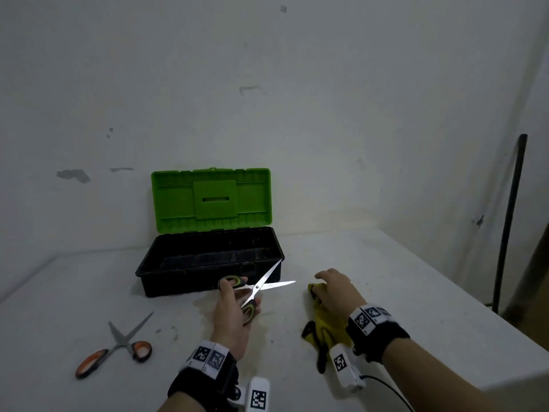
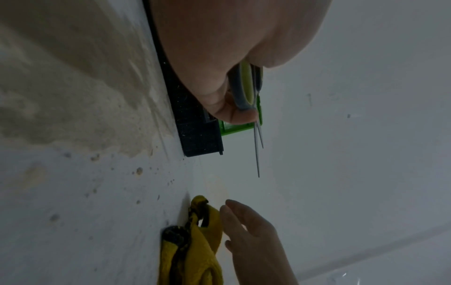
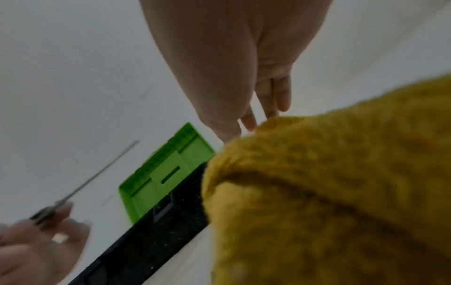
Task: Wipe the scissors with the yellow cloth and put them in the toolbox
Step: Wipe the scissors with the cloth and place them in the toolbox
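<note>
My left hand [image 1: 234, 304] grips the green-and-grey handles of a pair of scissors [image 1: 261, 285], held above the table with the blades spread and pointing right. The left wrist view shows the scissors [image 2: 246, 92] pinched by the handle [image 2: 241, 90]. The yellow cloth [image 1: 325, 322] with black trim lies crumpled on the table to the right. My right hand [image 1: 335, 288] hovers over its far end with fingers straight; whether it touches the cloth is unclear. The cloth [image 3: 329, 192] fills the right wrist view. The toolbox [image 1: 208, 263], black with a raised green lid [image 1: 211, 200], stands open behind the scissors.
A second pair of scissors [image 1: 117, 347] with orange-and-black handles lies open on the white table [image 1: 416, 292] at the front left. The table meets a wall behind the toolbox. A dark pole [image 1: 509, 221] stands past the right table edge.
</note>
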`<action>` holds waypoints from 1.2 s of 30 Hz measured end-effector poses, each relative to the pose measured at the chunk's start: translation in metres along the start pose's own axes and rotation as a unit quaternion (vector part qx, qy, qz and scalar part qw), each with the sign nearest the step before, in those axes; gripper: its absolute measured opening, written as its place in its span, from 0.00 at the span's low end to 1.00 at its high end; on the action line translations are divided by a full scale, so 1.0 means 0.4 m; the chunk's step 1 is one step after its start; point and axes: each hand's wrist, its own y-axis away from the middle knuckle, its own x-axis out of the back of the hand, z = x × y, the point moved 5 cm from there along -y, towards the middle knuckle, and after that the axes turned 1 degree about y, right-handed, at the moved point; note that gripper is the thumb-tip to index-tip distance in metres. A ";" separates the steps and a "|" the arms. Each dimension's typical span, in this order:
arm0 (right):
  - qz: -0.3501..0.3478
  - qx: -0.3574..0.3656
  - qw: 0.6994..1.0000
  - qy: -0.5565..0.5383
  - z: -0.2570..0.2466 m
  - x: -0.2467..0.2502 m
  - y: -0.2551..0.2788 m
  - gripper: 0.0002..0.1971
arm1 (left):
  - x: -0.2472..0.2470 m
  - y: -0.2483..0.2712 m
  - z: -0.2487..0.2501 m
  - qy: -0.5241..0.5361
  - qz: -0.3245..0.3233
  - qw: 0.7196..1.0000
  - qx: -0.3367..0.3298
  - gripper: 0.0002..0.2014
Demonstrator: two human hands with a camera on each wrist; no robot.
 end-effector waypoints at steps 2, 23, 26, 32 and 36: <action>0.032 0.011 0.999 0.026 -0.030 0.014 0.037 0.18 | -0.003 0.003 -0.007 0.006 0.006 1.000 0.000 0.24; -0.115 0.047 0.932 -0.341 -0.208 0.031 0.122 0.11 | 0.037 0.015 0.053 -0.235 -0.102 0.963 -0.083 0.09; -0.111 0.051 0.941 -0.315 -0.215 0.025 0.120 0.11 | 0.057 0.016 0.054 -0.293 -0.153 0.942 -0.049 0.06; -0.082 0.050 0.934 -0.343 -0.255 -0.021 0.124 0.10 | 0.077 0.007 0.047 -0.296 -0.141 0.944 -0.047 0.05; -0.070 0.046 0.944 -0.320 -0.274 -0.046 0.126 0.10 | 0.101 0.016 0.031 -0.276 -0.122 0.953 -0.035 0.04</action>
